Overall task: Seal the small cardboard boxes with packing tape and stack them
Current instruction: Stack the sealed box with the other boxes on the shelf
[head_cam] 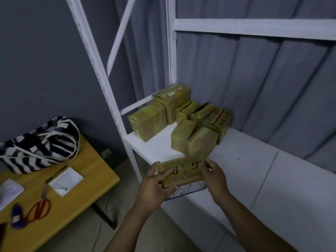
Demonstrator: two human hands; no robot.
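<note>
I hold a small flat cardboard box (183,171), wrapped in glossy tape with green print on top, at the front edge of a white shelf (156,148). My left hand (154,184) grips its left end, thumb on top. My right hand (212,171) holds its right end. Behind it on the shelf stand several taped cardboard boxes (181,120) in a loose cluster, some upright, some leaning. A pale label shows under the held box.
A white metal rack frame (101,73) rises on the left, grey curtain behind. A wooden table (87,188) at lower left carries a striped bag (40,144), red-handled scissors (40,206), a blue tape dispenser (17,217) and white packets (66,180).
</note>
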